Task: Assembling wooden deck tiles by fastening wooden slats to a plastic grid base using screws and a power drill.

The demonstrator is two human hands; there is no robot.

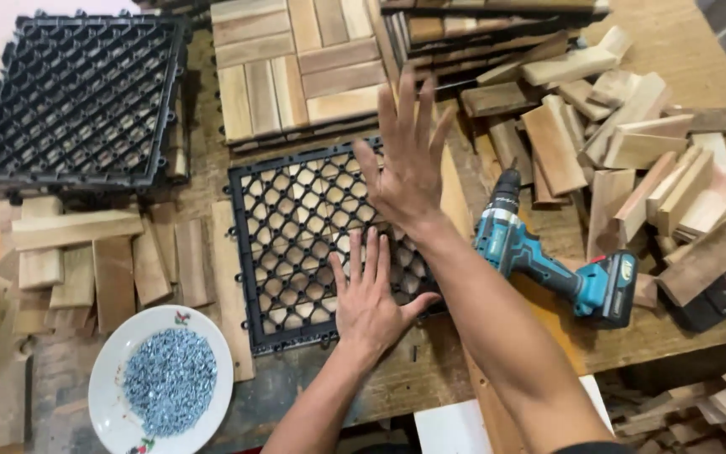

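Note:
A black plastic grid tile (296, 219) lies face down on the workbench with wooden slats showing through its holes. My left hand (371, 298) rests flat on its near right part, fingers spread. My right hand (405, 164) is raised above the tile's far right corner, palm open and fingers apart, holding nothing.
A teal cordless drill (548, 265) lies right of the tile. A white plate of screws (165, 382) sits at the near left. A stack of black grids (77, 101) and a finished wooden tile (296, 67) lie behind. Loose wood blocks (632, 160) are heaped right, slats (94, 261) left.

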